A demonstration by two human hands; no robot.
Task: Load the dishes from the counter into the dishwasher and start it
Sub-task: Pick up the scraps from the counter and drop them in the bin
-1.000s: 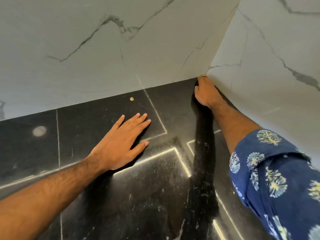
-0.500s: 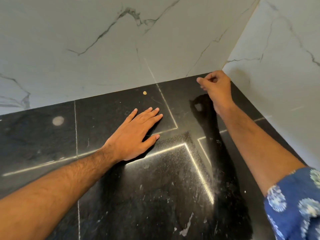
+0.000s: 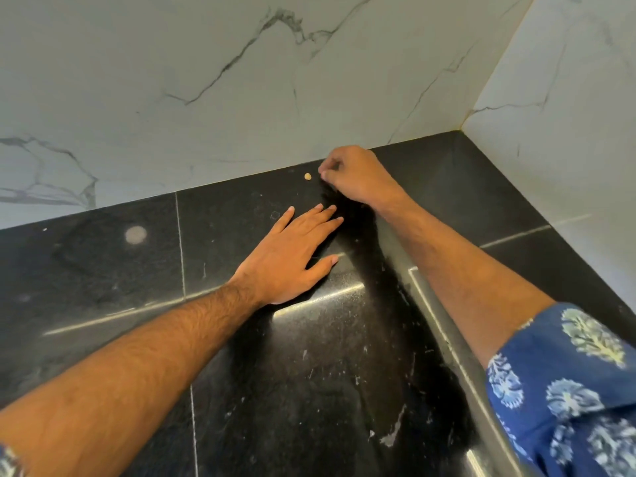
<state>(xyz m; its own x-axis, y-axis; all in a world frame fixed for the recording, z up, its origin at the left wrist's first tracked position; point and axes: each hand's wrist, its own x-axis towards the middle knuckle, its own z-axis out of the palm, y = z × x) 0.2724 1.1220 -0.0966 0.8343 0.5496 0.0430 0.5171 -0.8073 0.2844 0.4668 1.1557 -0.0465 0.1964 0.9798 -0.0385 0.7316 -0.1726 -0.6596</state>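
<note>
Right hand (image 3: 358, 175) swings out of back right corner of counter (image 3: 103, 277), now along back edge just beside small tan crumb (image 3: 307, 176). Fingers curled, tips pressed together; whether something already pinched, cannot tell. Left hand (image 3: 289, 256) spread flat, mid-counter, bracing. No dishes, no dishwasher in view. Crumb looks light, tiny, likely skids on polished stone; fingertip pinch from above, or sweep to edge.

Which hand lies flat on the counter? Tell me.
The left hand, fingers straight on the black counter; the right hand is curled beside a small crumb.
</note>
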